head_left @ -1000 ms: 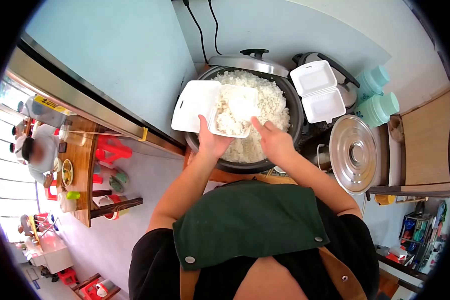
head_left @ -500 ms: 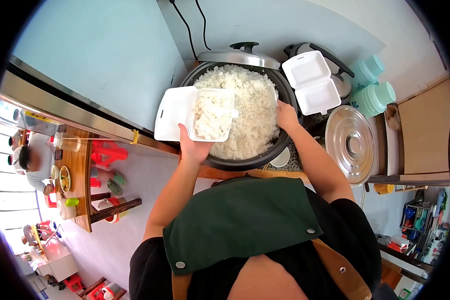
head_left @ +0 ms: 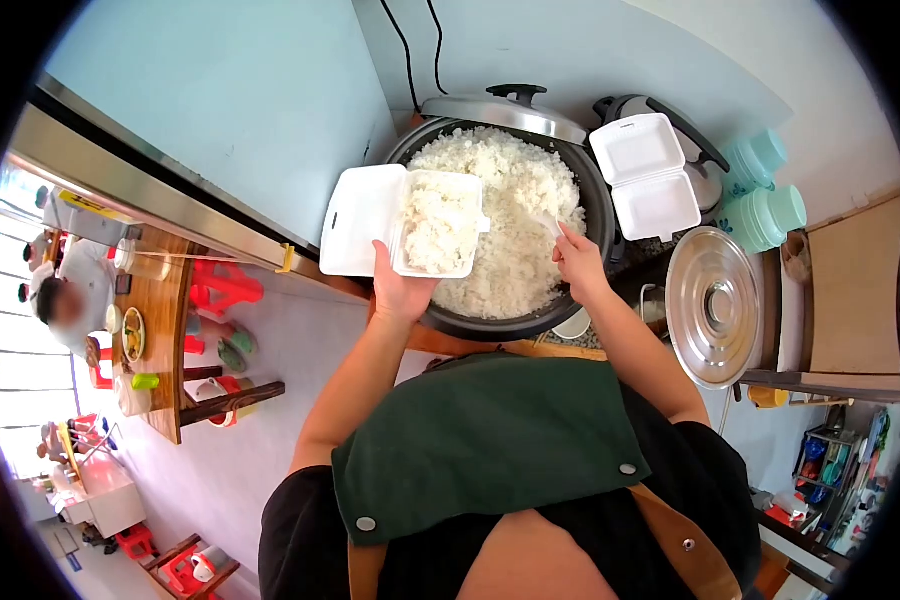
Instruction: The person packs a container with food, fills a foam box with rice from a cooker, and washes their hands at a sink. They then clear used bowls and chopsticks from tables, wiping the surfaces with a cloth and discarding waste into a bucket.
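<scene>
My left hand holds an open white foam box from below; its tray is filled with white rice and its lid hangs to the left. The box hovers over the left rim of a big dark rice pot full of cooked rice. My right hand grips a white rice paddle, whose blade is dug into the rice at the pot's right side.
The pot's steel lid leans behind it. Another open, empty foam box lies to the right, beside a round metal lid and stacked teal cups. At lower left, a person sits at a wooden table with red stools.
My right hand left the box, reached to the pot's far right rim, and now holds the paddle in the rice. The box shifted left and stays over the pot's edge.
</scene>
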`<state>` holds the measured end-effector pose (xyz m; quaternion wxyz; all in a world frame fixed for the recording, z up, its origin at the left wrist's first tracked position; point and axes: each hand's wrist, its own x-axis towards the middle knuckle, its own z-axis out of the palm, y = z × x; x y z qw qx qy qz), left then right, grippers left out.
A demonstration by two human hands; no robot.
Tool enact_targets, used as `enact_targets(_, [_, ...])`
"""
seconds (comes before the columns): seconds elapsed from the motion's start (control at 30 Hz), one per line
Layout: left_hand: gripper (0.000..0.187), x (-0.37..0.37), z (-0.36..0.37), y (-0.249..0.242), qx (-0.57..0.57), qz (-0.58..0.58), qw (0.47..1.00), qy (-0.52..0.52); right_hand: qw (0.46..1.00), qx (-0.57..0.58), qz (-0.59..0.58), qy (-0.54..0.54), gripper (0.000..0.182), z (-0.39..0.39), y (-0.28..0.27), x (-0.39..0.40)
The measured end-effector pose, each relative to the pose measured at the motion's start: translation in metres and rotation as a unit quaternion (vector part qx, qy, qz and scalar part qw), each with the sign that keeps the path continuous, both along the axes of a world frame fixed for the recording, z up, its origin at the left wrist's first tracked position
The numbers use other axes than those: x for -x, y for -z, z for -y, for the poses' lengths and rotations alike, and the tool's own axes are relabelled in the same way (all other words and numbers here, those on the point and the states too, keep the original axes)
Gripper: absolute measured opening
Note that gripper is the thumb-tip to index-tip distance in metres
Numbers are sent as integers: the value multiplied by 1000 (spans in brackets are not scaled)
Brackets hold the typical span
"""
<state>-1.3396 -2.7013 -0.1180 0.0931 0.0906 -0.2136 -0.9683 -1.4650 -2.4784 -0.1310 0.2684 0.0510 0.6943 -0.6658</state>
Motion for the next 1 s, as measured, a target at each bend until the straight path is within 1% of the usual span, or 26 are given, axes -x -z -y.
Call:
enact_targets(0.07, [70, 4, 0, 1, 3, -8, 1000, -2, 999, -6, -21, -25, 36, 0, -15, -8])
enact_targets(0.13, [68, 9, 0, 3, 5, 3, 1000, 2, 995, 26, -62, -71, 36, 9, -33, -19])
enact_targets(0.17, [66, 11, -1, 2, 2, -2, 1000, 4, 995, 26, -62, -72, 36, 14, -36, -21])
enact_targets(0.23, [65, 15, -5, -1, 17, 5, 1000, 0, 982, 20, -140, -126, 37, 25, -41, -27])
enact_targets(0.27, [64, 17, -7, -3, 32, 14, 999, -4, 982, 18, -141, -124, 37, 30, -43, -29])
enact_targets(0.3, [64, 19, -10, -2, 31, 14, 999, -1, 915, -98, -359, -153, 40, 33, -45, -31])
enact_targets(0.33, [63, 21, -12, -2, 32, 18, 999, -2, 788, -209, -553, -172, 44, 37, -48, -34])
enact_targets(0.37, [63, 23, -14, -3, 34, 22, 999, -4, 732, -303, -578, -197, 52, 39, -56, -40])
enact_targets(0.4, [63, 25, -15, -4, 33, 21, 999, -1, 732, -306, -577, -195, 52, 41, -57, -44])
enact_targets(0.47, [63, 26, -17, -7, 38, 38, 998, -16, 637, -353, -644, -234, 55, 41, -58, -50])
enact_targets(0.53, [63, 25, -18, -7, 30, 39, 999, -11, 636, -354, -641, -243, 55, 38, -68, -49])
enact_targets(0.6, [63, 26, -16, -9, 24, 37, 999, -7, 691, -293, -611, -252, 51, 34, -84, -38])
enact_targets(0.63, [63, 26, -15, -10, 15, 28, 1000, -1, 690, -294, -612, -249, 51, 36, -91, -30])
enact_targets(0.7, [64, 25, -14, -8, 5, 20, 1000, 10, 756, -294, -551, -198, 48, 40, -100, -12])
enact_targets(0.73, [65, 25, -13, -6, 23, 2, 1000, 6, 756, -296, -550, -194, 48, 42, -100, -5])
enact_targets(0.8, [67, 27, -13, -14, 44, -20, 999, 5, 765, -349, -465, -277, 44, 46, -96, 5])
enact_targets(0.83, [68, 27, -13, -19, 39, -21, 999, 11, 753, -325, -495, -287, 45, 45, -93, -2])
enact_targets(0.87, [68, 25, -13, -22, 33, -20, 999, 17, 753, -325, -495, -286, 45, 44, -93, -7])
enact_targets(0.93, [69, 24, -14, -19, 23, -7, 999, 22, 728, -335, -494, -337, 47, 39, -92, -11])
enact_targets(0.97, [69, 25, -14, -18, 15, 6, 999, 30, 728, -335, -495, -337, 47, 36, -92, -10])
enact_targets(1.0, [69, 24, -15, -19, 17, 5, 999, 31, 747, -322, -499, -300, 49, 34, -92, -10])
